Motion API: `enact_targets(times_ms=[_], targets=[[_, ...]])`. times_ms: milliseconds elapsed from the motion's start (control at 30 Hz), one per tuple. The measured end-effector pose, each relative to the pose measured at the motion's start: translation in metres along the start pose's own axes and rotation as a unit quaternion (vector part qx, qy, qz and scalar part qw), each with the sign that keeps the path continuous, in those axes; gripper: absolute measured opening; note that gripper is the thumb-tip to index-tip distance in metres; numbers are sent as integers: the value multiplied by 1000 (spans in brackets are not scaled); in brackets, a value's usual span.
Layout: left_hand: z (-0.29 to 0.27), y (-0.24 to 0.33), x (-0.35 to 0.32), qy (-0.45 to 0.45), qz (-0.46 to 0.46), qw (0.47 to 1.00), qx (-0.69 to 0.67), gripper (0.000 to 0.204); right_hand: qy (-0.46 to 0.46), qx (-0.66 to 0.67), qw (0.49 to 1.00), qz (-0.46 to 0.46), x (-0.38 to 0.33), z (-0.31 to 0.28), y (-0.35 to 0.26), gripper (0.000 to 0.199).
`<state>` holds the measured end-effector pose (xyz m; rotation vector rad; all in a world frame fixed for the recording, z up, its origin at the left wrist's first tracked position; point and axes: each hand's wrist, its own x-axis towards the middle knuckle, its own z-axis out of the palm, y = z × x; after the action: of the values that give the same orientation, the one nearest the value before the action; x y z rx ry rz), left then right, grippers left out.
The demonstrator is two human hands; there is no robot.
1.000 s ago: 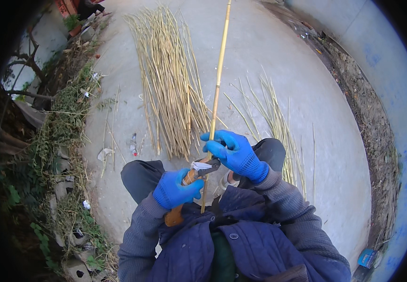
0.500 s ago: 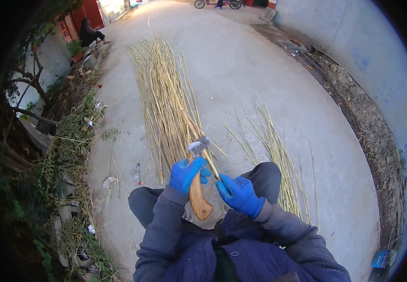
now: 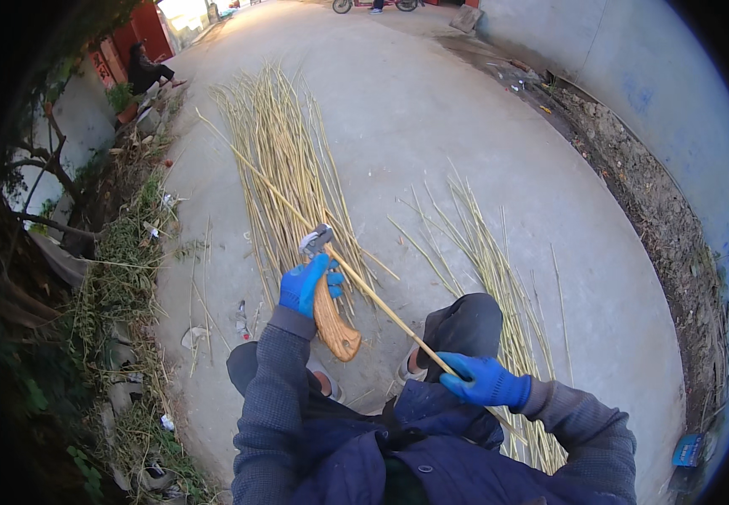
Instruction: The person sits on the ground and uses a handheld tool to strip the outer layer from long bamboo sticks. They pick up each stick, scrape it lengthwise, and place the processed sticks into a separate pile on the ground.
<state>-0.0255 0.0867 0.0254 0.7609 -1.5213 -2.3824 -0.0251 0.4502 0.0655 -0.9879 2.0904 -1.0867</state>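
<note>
In my blue-gloved left hand point(image 3: 301, 287) is a short wooden-handled tool point(image 3: 333, 325) with a curved brown grip and a small grey metal head at the top. My right hand point(image 3: 487, 381), gloved in blue too, is closed around one long pale stalk point(image 3: 383, 309). The stalk slants up and left from the right hand, passes against the tool's metal head and reaches over a big pile of stalks point(image 3: 276, 160). A smaller bunch of stalks point(image 3: 499, 265) lies on the ground to the right, partly behind my right knee and arm.
Concrete pavement point(image 3: 398, 126) stretches ahead. Along the left run weeds and debris point(image 3: 133, 278); a dirt strip point(image 3: 650, 219) and pale wall point(image 3: 633, 84) border the right. A person point(image 3: 147, 69) sits far left near a potted plant point(image 3: 122, 103). A red motorbike point(image 3: 377, 5) stands far ahead.
My right hand has moved right and toward me, drawing the stalk lengthwise past the tool's head. My left hand with the tool has shifted a little left and farther away.
</note>
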Motion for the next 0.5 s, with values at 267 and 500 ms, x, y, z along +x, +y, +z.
enact_targets(times_ms=[267,500], targets=[[35,-36,-31,-34,-75,996,22,44,107,-141,979,-101,99,27,14,19],[-62,-5,39,46,19,997,-62,45,44,-244,965,-91,-34,22,37,14]])
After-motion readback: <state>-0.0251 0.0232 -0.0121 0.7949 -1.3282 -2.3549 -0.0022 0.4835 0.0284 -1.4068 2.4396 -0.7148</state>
